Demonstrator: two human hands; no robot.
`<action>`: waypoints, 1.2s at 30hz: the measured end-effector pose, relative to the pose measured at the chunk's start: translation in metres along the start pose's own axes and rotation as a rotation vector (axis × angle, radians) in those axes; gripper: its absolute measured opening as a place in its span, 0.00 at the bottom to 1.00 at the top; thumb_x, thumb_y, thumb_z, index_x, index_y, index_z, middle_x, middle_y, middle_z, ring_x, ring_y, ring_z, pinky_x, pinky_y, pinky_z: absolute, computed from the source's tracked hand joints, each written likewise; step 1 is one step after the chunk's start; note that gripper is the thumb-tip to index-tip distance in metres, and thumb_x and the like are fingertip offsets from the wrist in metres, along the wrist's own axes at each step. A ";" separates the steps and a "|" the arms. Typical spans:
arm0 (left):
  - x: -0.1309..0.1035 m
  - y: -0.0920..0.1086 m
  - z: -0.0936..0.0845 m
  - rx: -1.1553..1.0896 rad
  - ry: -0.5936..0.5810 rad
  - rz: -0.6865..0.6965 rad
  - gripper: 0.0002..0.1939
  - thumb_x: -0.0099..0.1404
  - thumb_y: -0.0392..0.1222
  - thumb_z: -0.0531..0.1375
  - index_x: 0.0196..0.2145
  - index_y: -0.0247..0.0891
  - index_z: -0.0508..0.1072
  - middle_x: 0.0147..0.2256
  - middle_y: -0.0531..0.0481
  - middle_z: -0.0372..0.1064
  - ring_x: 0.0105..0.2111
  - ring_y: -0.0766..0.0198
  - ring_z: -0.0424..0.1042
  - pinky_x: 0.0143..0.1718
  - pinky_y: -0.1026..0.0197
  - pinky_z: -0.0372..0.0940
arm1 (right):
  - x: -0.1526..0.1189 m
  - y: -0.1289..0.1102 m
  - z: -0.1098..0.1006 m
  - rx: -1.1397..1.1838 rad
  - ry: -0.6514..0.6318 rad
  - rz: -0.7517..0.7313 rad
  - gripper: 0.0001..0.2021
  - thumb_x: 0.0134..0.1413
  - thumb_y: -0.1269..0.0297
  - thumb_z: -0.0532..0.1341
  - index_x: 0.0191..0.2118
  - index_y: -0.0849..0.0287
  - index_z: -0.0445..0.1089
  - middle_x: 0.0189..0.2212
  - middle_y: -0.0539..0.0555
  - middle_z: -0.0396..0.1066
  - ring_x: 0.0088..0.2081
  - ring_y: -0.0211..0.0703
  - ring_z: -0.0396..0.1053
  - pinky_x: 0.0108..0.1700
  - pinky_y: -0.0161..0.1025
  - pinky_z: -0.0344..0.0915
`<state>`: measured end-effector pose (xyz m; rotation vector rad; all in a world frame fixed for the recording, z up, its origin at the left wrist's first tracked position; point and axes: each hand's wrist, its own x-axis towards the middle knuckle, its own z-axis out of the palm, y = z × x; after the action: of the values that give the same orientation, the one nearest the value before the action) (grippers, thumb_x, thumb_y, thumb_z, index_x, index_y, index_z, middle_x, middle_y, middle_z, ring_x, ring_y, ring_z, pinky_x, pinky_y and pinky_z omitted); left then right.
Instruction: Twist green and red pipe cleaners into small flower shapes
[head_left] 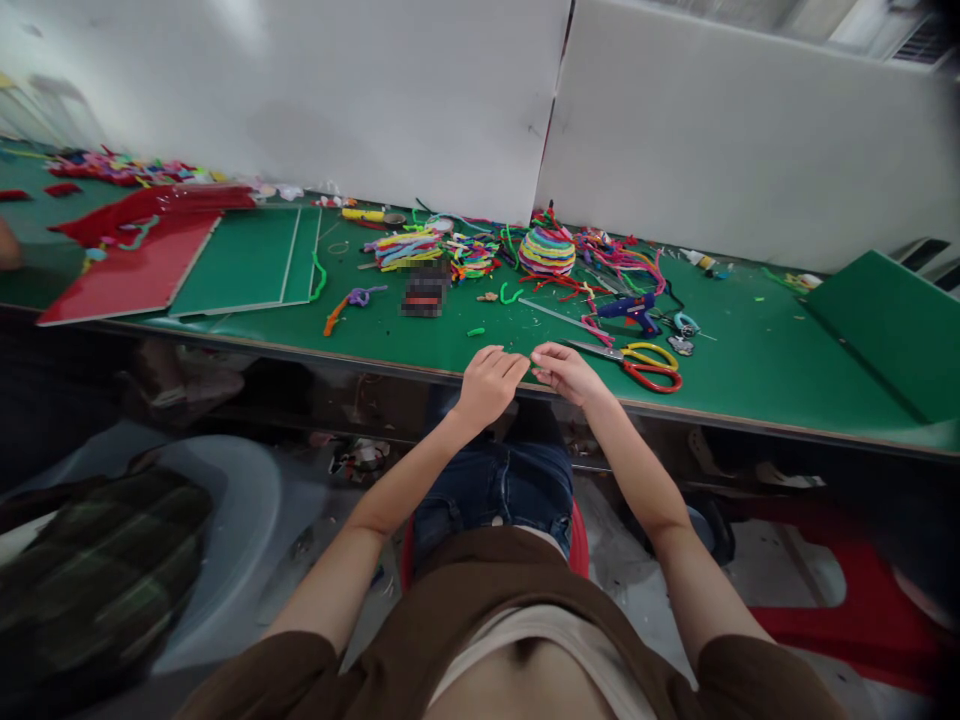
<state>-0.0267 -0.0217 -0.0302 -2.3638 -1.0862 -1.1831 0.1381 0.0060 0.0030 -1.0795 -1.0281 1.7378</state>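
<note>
Our two hands meet at the near edge of the desk, fingertips drawn together over something too small for us to make out. The left hand [489, 378] has its fingers curled in and pinched toward the right hand [564, 370], whose thumb and forefinger are likewise closed in a tight grip; whether either truly clamps an object we cannot tell. Both forearms rise from below, elbows spread wide and wrists converging, above our denim-clad lap.

Just beside the right hand, toward the right along the near edge, lie the scissors [643, 361] with red and yellow handles, blades pointing left. Behind them rests a blue glue gun [632, 309]. Farther back, toward the middle of the far edge, we see a heap of coloured pipe cleaners [465, 252] and a coiled striped dome [547, 250] of the same stuff. At the left end lie a red sheet [127, 275] and a green board [244, 260]; a tilted green panel [889, 320] covers the right corner.

The desk [765, 350] has a green top, backed by white partition boards [675, 120]. Beneath it the space is dark and cluttered. One patch near the pipe cleaners is blurred out, and the left margin crops another person's hand.
</note>
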 end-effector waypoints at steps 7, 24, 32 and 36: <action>0.014 0.008 -0.021 0.237 -0.222 0.006 0.14 0.66 0.31 0.46 0.35 0.33 0.72 0.28 0.45 0.72 0.32 0.59 0.71 0.45 0.53 0.60 | 0.003 0.003 0.000 -0.079 -0.020 -0.055 0.15 0.26 0.62 0.74 0.24 0.59 0.71 0.20 0.43 0.71 0.23 0.28 0.70 0.28 0.24 0.68; 0.031 -0.011 -0.027 -1.609 -0.576 -1.055 0.06 0.58 0.39 0.59 0.29 0.35 0.65 0.24 0.54 0.63 0.24 0.70 0.65 0.31 0.63 0.62 | -0.010 -0.049 0.010 -0.739 -0.318 -0.466 0.09 0.40 0.62 0.68 0.29 0.60 0.72 0.25 0.49 0.72 0.27 0.34 0.68 0.31 0.35 0.65; 0.026 0.001 -0.023 -1.326 -0.234 -0.906 0.07 0.62 0.41 0.55 0.30 0.35 0.64 0.26 0.53 0.65 0.27 0.71 0.66 0.29 0.68 0.60 | -0.004 -0.044 0.003 -0.614 -0.390 -0.451 0.20 0.39 0.62 0.69 0.42 0.57 0.70 0.33 0.51 0.75 0.34 0.38 0.72 0.39 0.38 0.69; 0.024 -0.002 -0.023 -1.007 -0.285 -0.704 0.04 0.61 0.39 0.53 0.32 0.36 0.64 0.28 0.53 0.66 0.29 0.68 0.66 0.31 0.65 0.60 | -0.004 -0.031 0.004 -0.638 -0.235 -0.491 0.13 0.43 0.60 0.67 0.36 0.59 0.72 0.29 0.50 0.74 0.30 0.36 0.70 0.34 0.36 0.67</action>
<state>-0.0323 -0.0208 0.0025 -3.0262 -1.8358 -2.0474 0.1423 0.0120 0.0338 -0.8860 -1.8978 1.1718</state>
